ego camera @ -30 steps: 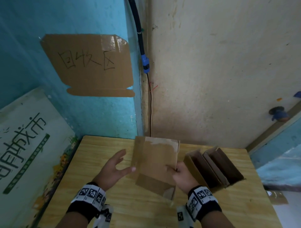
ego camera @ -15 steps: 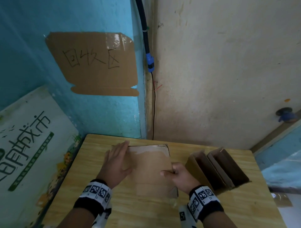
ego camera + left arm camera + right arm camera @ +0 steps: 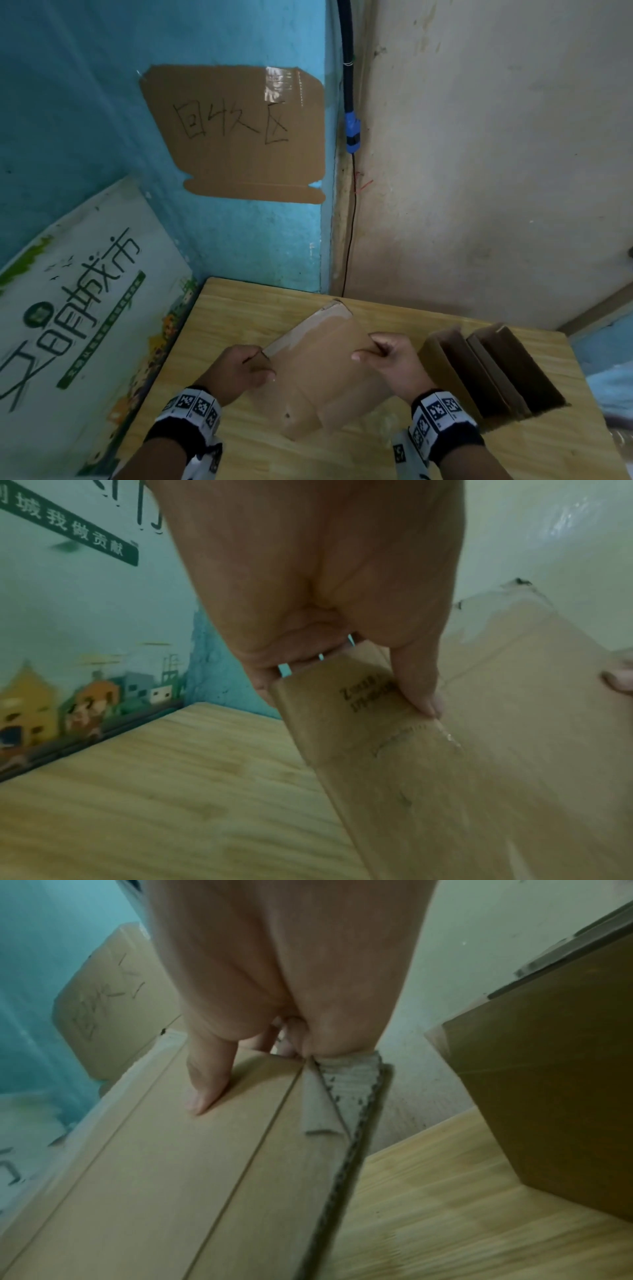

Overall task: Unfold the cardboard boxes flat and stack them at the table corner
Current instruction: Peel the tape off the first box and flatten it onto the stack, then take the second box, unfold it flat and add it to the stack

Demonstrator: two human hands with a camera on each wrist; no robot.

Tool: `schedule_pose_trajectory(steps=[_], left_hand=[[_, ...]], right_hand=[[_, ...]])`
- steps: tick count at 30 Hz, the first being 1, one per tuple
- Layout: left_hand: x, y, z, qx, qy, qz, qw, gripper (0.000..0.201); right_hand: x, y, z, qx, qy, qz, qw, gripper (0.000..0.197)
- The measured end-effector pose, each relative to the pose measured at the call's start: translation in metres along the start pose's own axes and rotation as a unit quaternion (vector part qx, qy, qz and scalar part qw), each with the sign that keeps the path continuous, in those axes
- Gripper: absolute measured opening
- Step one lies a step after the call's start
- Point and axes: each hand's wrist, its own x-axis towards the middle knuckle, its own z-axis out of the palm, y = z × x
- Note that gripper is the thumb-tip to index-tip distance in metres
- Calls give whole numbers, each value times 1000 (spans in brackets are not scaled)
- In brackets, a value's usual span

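A flattened brown cardboard box (image 3: pixel 318 370) is held tilted just above the wooden table (image 3: pixel 239 308), its far end pointing toward the wall corner. My left hand (image 3: pixel 251 365) grips its left edge, thumb on top (image 3: pixel 419 693) and fingers underneath. My right hand (image 3: pixel 375 349) pinches the right edge, the thumb pressed on the top face (image 3: pixel 205 1093) and the fingers under it. The same box (image 3: pixel 462 764) fills the left wrist view, and its torn corrugated edge (image 3: pixel 356 1110) shows in the right wrist view.
Two more brown boxes (image 3: pixel 489 373) stand open-topped on the table's right side, close to my right hand; one of them (image 3: pixel 548 1096) shows in the right wrist view. A cardboard sign (image 3: pixel 239 133) hangs on the blue wall. A printed board (image 3: pixel 78 301) leans at the table's left edge.
The box was lying flat under my left palm; both hands now grip its edges, and it is turned with its far end toward the right. The head view has shifted.
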Motion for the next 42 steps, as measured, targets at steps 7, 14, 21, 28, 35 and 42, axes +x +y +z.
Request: schedule_pose_trajectory(steps=[7,14,21,28,35,42], left_hand=[[-10,-38,-30,-14,112,-51,992,19],[8,-53,-71,127,176,-172,961,17],[41,-83,-79,209,189,-279,918,44],[64,-76,-18,484,-79,-106,865,58],[73,-78,8,469,-131,-152,860,122],[90,-74,-19,472,-144,-159,855,116]], right_hand=[[17,0,18,45,120,17,992,25],[22,13,23,116,157,43,980,17],[22,26,31,85,130,88,984,21],[10,33,33,68,111,163,978,20],[9,36,35,72,113,198,971,20],[2,33,25,67,124,205,969,22]])
